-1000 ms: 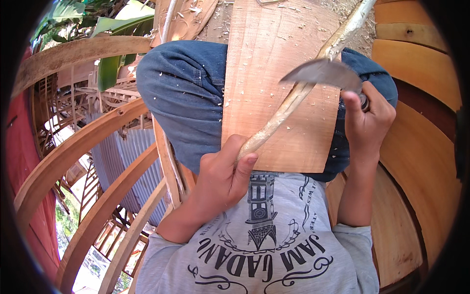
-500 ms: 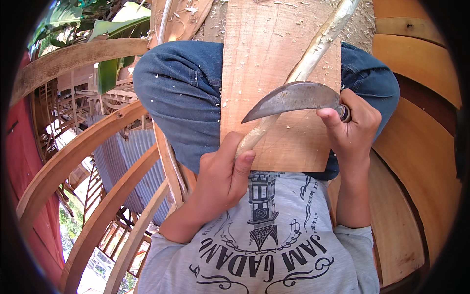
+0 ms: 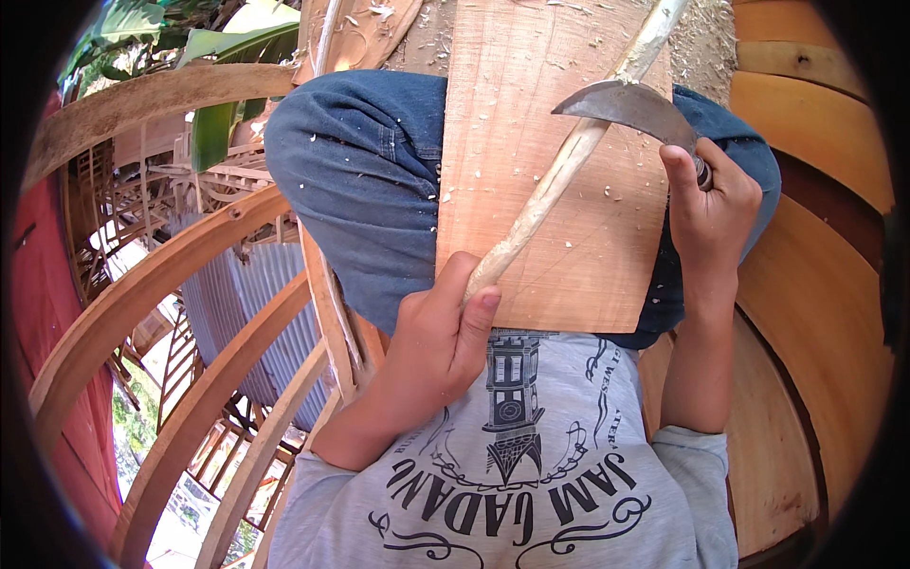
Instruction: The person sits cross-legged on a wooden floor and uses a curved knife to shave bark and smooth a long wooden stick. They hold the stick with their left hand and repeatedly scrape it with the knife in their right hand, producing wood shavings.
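Observation:
My left hand [image 3: 443, 327] is closed around the near end of a pale peeled stick [image 3: 540, 204], which slants up and away to the right over my lap. In my right hand [image 3: 713, 204] is the handle of a sickle [image 3: 630, 106]. Its curved, dark metal blade lies across the stick well beyond my left hand, the tip pointing left. Most of the handle is hidden in my fingers, with the thumb pointing up along it. Under the stick a flat wooden board [image 3: 493, 123] rests across my lap.
My crossed legs in blue jeans [image 3: 351, 180] flank the board. Wood shavings [image 3: 706, 57] lie scattered at the far side. Curved wooden ribs [image 3: 161, 275] rise on the left, with corrugated metal sheeting [image 3: 275, 313] beyond. Curved planks [image 3: 806, 275] form a wall on the right.
The sickle in my right hand has moved away from me and to the right along the stick. My left hand keeps its hold, almost in the same place.

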`<state>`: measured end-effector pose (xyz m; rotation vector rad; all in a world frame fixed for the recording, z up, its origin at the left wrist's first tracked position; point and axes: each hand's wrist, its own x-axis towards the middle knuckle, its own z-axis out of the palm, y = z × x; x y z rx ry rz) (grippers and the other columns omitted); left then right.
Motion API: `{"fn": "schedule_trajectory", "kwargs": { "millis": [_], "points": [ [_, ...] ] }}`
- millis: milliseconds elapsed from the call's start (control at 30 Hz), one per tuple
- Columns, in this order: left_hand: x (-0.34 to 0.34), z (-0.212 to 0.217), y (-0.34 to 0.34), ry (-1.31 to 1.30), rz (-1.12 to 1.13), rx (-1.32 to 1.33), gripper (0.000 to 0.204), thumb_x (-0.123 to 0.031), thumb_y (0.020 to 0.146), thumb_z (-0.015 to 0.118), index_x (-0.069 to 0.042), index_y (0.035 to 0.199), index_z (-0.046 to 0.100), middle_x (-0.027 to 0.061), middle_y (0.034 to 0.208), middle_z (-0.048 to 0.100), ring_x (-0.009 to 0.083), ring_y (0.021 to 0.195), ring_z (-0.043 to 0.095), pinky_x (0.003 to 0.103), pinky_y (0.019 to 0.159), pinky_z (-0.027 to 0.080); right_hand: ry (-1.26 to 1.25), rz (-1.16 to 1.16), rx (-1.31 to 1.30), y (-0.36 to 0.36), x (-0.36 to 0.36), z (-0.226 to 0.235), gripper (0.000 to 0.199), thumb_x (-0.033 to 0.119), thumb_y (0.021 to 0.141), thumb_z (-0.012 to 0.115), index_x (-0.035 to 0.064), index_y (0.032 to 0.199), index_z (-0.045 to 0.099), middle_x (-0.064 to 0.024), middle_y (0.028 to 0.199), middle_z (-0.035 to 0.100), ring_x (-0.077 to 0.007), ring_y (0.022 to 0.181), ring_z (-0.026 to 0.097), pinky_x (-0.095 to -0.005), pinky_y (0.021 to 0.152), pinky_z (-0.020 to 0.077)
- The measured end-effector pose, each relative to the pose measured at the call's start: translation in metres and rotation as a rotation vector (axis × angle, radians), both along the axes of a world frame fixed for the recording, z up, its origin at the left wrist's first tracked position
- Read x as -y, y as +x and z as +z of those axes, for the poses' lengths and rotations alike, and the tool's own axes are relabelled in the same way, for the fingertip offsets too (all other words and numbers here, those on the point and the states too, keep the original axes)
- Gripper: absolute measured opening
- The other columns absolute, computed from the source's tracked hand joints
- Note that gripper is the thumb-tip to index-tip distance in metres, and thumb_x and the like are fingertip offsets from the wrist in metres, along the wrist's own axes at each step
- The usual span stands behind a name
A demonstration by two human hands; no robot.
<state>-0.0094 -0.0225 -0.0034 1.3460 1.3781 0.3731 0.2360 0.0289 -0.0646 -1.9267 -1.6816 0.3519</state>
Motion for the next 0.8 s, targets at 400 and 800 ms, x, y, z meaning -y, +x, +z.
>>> {"fn": "schedule_trajectory", "kwargs": {
  "millis": [400,800],
  "points": [
    [-0.005,-0.002,-0.001,0.095,-0.014,-0.06,0.017,-0.017,0.095,0.048,0.0,0.092,0.049,0.0129,0.052,0.042,0.025,0.044,0.051,0.032,0.045,0.038,0.092,0.31,-0.138,-0.025,0.016,0.006,0.048,0.04,0.08,0.068,0.0028,0.058,0.047,-0.0075,0.045,0.035,-0.0157,0.039,0.034,-0.0286,0.038,0.0286],
    [-0.009,0.008,0.003,0.124,-0.021,-0.063,0.024,-0.022,0.096,0.044,-0.001,0.086,0.05,0.0025,0.059,0.041,0.0077,0.051,0.039,0.025,0.047,0.03,-0.017,0.099,-0.281,0.0,0.0,0.005,0.043,0.033,0.081,0.069,0.0002,0.062,0.048,-0.0077,0.051,0.041,-0.0142,0.042,0.037,-0.0268,0.041,0.0313]
  ]
}}
